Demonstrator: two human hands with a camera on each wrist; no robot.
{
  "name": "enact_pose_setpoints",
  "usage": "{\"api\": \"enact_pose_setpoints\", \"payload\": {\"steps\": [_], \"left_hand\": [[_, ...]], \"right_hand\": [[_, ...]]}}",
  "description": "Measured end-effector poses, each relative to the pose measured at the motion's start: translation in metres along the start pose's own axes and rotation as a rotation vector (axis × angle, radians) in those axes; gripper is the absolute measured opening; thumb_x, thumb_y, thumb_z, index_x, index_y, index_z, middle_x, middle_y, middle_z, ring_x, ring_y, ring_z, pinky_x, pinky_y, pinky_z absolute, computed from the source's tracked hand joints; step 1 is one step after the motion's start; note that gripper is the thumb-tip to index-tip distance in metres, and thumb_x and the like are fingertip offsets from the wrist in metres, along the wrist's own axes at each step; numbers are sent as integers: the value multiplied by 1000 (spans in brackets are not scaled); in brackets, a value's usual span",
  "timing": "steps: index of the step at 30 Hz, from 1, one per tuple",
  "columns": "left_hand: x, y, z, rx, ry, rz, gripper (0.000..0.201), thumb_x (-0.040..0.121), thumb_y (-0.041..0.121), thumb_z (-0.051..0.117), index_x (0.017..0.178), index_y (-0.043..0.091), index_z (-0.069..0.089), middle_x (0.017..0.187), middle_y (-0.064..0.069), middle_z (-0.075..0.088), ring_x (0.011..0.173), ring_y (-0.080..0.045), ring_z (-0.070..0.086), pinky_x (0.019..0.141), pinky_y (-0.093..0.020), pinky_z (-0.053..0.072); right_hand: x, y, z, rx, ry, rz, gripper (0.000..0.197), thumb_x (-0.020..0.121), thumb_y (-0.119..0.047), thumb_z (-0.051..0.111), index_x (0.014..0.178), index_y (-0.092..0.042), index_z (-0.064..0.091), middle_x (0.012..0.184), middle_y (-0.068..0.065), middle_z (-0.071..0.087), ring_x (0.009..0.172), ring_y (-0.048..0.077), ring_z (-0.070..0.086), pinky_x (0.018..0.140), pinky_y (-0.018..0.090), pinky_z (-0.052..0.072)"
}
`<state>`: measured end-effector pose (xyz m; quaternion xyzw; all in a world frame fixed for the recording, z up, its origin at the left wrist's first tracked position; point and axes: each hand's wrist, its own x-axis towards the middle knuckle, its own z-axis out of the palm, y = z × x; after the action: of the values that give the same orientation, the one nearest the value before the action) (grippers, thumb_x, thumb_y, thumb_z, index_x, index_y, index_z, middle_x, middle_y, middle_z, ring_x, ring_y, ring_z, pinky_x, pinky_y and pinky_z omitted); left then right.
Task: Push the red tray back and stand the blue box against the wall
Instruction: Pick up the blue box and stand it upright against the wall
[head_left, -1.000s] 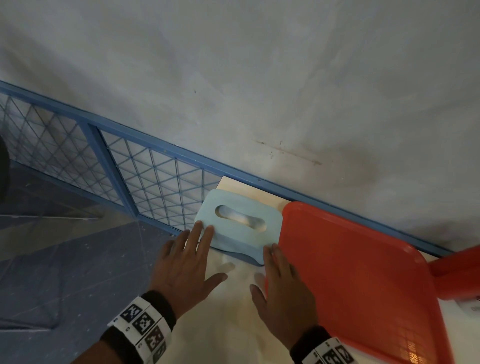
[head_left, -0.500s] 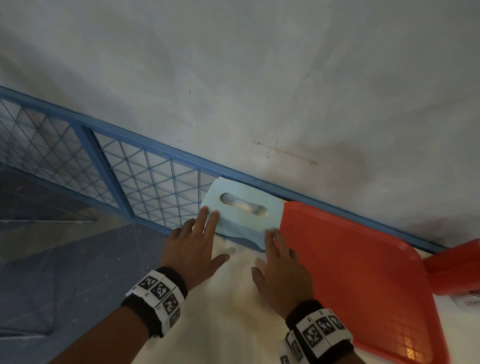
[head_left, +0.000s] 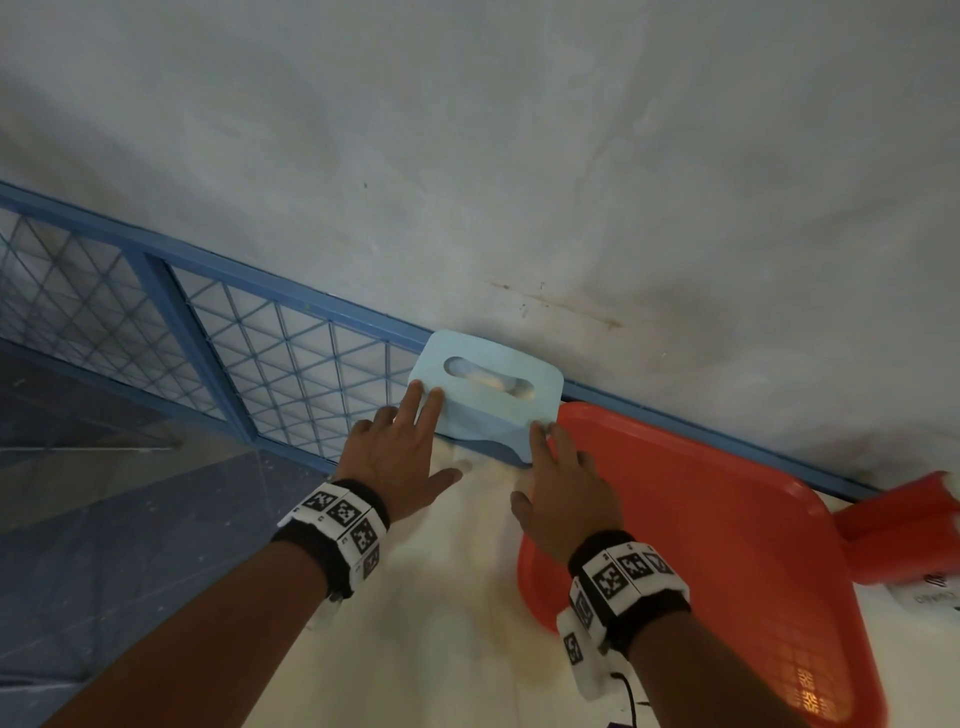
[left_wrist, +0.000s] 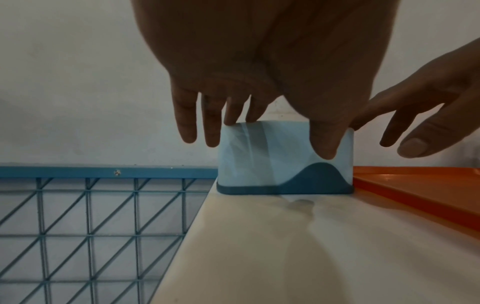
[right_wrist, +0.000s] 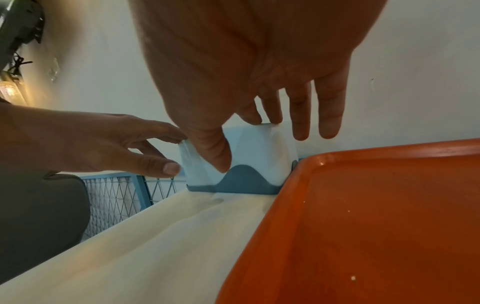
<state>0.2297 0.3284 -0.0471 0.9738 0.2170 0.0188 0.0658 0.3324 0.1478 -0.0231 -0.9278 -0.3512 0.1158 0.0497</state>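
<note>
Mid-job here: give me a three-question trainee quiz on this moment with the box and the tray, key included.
1. True or false: the blue box stands upright on the table with its slot facing up.
2. Which side of the red tray is the box on, from the person's view? A) left B) right C) on top of it
3. Fill in: the left hand and right hand touch the box with ____ fingers.

Key: 1 true. 2 A. 3 straight; the fingertips of both rest on the box's top front edge, neither hand is wrapped round it.
</note>
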Motion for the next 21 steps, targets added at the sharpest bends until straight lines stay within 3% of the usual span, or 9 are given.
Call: {"api": "enact_pose_setpoints", "payload": {"steps": [21], "left_hand": [[15, 0, 0, -22, 4, -2, 99, 78, 75, 48, 148, 18, 9, 158, -13, 15, 128, -35, 41, 99, -52, 41]], "right_hand": [[14, 2, -6, -32, -44, 25, 80, 86, -41, 53, 148, -24, 6, 156, 5, 13, 127, 33, 37, 93, 46, 48]]}}
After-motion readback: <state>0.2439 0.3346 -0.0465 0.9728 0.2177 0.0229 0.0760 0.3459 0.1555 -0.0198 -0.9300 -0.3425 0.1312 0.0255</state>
